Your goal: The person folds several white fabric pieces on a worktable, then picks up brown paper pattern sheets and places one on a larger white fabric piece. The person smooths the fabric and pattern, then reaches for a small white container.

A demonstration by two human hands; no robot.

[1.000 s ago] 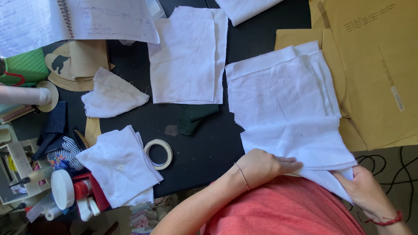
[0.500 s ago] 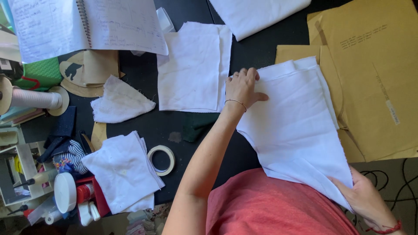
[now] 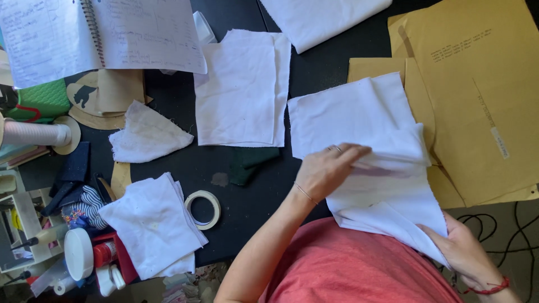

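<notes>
Fingers (image 3: 351, 154) of left hand (image 3: 325, 171) pinch white cloth stack (image 3: 365, 120); right hand (image 3: 457, 249) grips corner. Best kept taut, edges aligned.

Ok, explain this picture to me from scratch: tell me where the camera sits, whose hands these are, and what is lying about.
There is no machine here. One camera is worn on a person's head and looks straight down, so you see that person's own two bare hands and red-shirted chest at the bottom.

The left hand lies on a stack of white fabric sheets, fingers tucked between the layers. The right hand grips the stack's lower corner, at the table edge.

The surface is a black table. On it lie large brown paper sheets on the right, a flat white cloth square in the middle, a folded pile of white cloths lower left, a roll of pale tape, a crumpled white scrap and an open spiral notebook top left.
</notes>
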